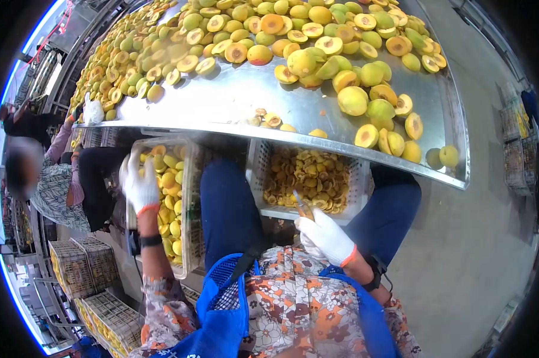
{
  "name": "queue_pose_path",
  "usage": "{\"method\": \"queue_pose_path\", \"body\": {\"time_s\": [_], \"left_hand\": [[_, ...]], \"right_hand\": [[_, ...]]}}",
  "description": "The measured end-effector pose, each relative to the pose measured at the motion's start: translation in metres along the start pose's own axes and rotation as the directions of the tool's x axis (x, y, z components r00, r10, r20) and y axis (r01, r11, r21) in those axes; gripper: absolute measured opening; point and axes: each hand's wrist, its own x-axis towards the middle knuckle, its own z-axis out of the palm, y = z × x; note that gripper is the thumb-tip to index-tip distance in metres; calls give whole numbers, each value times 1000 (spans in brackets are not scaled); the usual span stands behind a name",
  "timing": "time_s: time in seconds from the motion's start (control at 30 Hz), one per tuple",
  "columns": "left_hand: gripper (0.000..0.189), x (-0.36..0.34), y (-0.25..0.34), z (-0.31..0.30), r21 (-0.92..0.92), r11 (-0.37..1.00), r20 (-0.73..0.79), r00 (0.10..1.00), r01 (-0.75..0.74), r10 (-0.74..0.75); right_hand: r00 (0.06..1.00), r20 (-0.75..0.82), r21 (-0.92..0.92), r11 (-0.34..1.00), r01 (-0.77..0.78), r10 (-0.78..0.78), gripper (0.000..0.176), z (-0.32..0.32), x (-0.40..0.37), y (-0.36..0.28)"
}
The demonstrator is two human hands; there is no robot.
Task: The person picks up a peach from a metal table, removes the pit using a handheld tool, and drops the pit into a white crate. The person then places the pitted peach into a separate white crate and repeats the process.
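My left hand (139, 186), in a white glove with an orange cuff, is over the left part of a pale plastic crate (192, 209). Its fingers are stretched out and slightly apart, with nothing visible in them. Yellow peach-like fruit pieces (173, 206) fill that crate. In front of my lap, my right hand (326, 237), gloved the same way, is closed around the brown handle of a small knife (303, 207). The blade points up and away, over a white crate (257, 173) of brownish-yellow trimmings and pits (308, 179).
A metal table (209, 107) spans the top, heaped with halved yellow fruit (239, 51); several pieces lie near its front edge. At left a person (54, 185) sits beside the table. Stacked crates (87, 268) stand lower left, more crates (517, 143) far right.
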Motion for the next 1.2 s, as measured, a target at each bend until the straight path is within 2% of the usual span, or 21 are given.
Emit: {"method": "queue_pose_path", "body": {"time_s": [0.03, 0.07, 0.13, 0.17, 0.2, 0.23, 0.3, 0.43, 0.47, 0.5, 0.57, 0.63, 0.7, 0.77, 0.83, 0.9, 0.97, 1.07, 1.1, 1.17, 1.2], "left_hand": [[38, 22, 55, -3, -138, 990, -21, 1000, -8, 5], [40, 39, 83, 14, -171, 985, 44, 999, -20, 28], [42, 71, 170, 27, -425, 899, 248, 969, 105, 4], [42, 84, 198, 52, -767, 581, 379, 923, 272, 68], [45, 96, 211, 110, -839, 505, 331, 927, 204, 176], [49, 109, 241, 118, -734, 631, 434, 889, 252, 150], [63, 129, 281, 125, -507, 851, 524, 833, 136, 179], [63, 137, 301, 121, -447, 893, 622, 699, -53, 353], [60, 138, 299, 118, -428, 895, 660, 633, -125, 404], [60, 131, 291, 119, -425, 896, 665, 628, -127, 404], [52, 107, 271, 116, -586, 809, 534, 776, 53, 336], [40, 81, 266, 55, -689, 441, 699, 688, 575, 195], [32, 50, 256, 12, -650, -14, 724, 624, 760, 293], [34, 21, 252, -9, -550, -210, 721, 587, 808, 368], [42, 1, 253, -21, -505, -307, 687, 591, 807, 423], [46, -16, 265, -33, -478, -354, 743, 585, 804, 325], [38, -27, 267, -33, -556, -315, 692, 638, 769, 338], [37, -32, 272, -43, -688, -170, 638, 700, 706, 321], [37, -35, 274, -45, -686, -173, 638, 699, 707, 323], [36, -41, 277, -48, -742, -149, 611, 751, 654, 252], [36, -42, 277, -50, -741, -151, 611, 750, 654, 255]], "right_hand": [[1000, -13, -78, 997, 26, -27, 25, 1, 2, 3], [998, -22, -157, 986, 55, -59, 27, 3, 4, 3], [997, -39, -211, 976, 56, -65, 29, 8, 3, -3], [996, -57, -255, 966, 52, -68, 31, 10, 2, -5], [994, -92, -371, 928, 26, -65, 35, 8, 4, -3], [993, -98, -372, 928, 25, -66, 35, 8, 4, -1], [934, -100, -655, 729, 198, -344, 40, 7, 3, 2], [956, -183, -633, 771, 64, -229, 44, -3, -1, 4], [957, -184, -627, 777, 63, -225, 44, -4, -2, 6], [952, -193, -598, 798, 78, -238, 44, -6, -2, 9], [947, -200, -569, 817, 96, -250, 44, -9, -3, 6], [910, -171, -591, 778, 211, -377, 44, -4, -8, -5], [837, -42, -717, 600, 356, -546, 43, 4, -18, -25], [831, -100, -662, 661, 355, -547, 42, 19, -24, -44], [829, -81, -668, 647, 367, -554, 42, 34, -29, -57], [824, -64, -674, 633, 380, -563, 41, 41, -29, -57], [762, 20, -821, 424, 382, -647, 39, 43, -25, -52], [637, 85, -852, 275, 445, -766, 31, 40, -21, -39], [637, 83, -854, 275, 442, -766, 31, 38, -21, -35], [585, 262, -924, -25, 381, -767, 25, 35, -21, -31], [585, 259, -925, -24, 378, -768, 25, 38, -23, -31]]}}
